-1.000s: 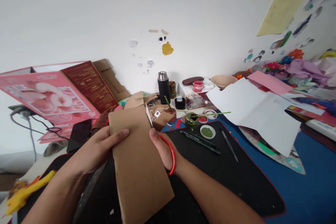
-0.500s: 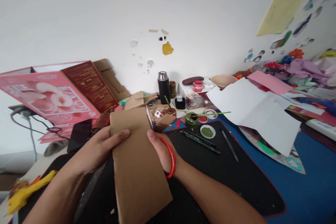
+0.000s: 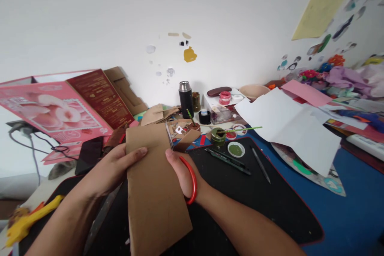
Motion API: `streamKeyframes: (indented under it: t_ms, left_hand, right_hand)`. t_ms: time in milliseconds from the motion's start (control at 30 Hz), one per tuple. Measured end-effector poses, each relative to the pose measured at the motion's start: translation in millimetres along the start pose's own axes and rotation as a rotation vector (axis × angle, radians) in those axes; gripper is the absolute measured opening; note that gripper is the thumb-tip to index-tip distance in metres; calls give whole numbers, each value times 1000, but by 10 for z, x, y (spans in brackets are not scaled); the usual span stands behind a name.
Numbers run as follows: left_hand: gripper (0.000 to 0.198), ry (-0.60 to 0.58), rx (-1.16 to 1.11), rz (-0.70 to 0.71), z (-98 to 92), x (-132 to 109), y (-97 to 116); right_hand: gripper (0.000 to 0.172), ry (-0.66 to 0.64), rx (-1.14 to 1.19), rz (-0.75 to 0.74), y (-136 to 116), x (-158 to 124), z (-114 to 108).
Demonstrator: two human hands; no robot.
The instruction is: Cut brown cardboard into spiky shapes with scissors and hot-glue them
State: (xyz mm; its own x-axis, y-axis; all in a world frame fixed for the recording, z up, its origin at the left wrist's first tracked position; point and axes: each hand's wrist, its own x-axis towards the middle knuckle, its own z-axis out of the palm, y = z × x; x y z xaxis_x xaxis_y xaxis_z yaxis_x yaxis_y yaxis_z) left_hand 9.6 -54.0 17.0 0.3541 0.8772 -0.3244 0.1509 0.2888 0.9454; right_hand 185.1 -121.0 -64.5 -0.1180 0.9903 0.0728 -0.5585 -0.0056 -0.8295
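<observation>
My left hand (image 3: pixel 115 168) grips the left edge of a tall brown cardboard sheet (image 3: pixel 153 192), thumb laid across its front. My right hand (image 3: pixel 183 172) is closed through the red handle of a pair of scissors (image 3: pixel 189 180), whose blades run up along the sheet's right edge near the top. A narrow cardboard strip (image 3: pixel 187 139) hangs off beside the blades. The sheet hides most of my right fingers and the lower blade. Both hands are above a black mat (image 3: pixel 258 204).
On the mat lie a dark utility knife (image 3: pixel 228 161), a thin tool (image 3: pixel 260 164) and a lid of green paint (image 3: pixel 235 149). Behind stand a green paint pot with brush (image 3: pixel 218 136), a black flask (image 3: pixel 185 98), pink boxes (image 3: pixel 51 110), white paper (image 3: pixel 288 128) and a yellow tool (image 3: pixel 27 224).
The cardboard sheet has slid slightly down and left, and my right hand with the scissors has edged up along its right side. The view shifted a little left.
</observation>
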Motion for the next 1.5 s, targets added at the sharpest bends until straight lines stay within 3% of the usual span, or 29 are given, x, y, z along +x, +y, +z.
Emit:
streamKeyframes:
  t_ms: [233,467,733,1233,1500]
  left_hand:
    - [67,37,-15,-41,80,16,73]
    - [45,48,-11,15,71,-49,13]
    - [52,12,0,-2,51,-29,23]
    - [48,8,34,12,-28,-10,1]
    - [50,-132,156,-8,116,-203,-51]
  right_hand:
    - [74,28,-20,2,1,-12,16]
    - [71,48,-24,9,20,-17,19]
    - [74,54,-41,12,38,-16,21]
    - [81,-57,-90,4,-50,23,-43]
    - [83,-73,59,-17,-128,81,-92]
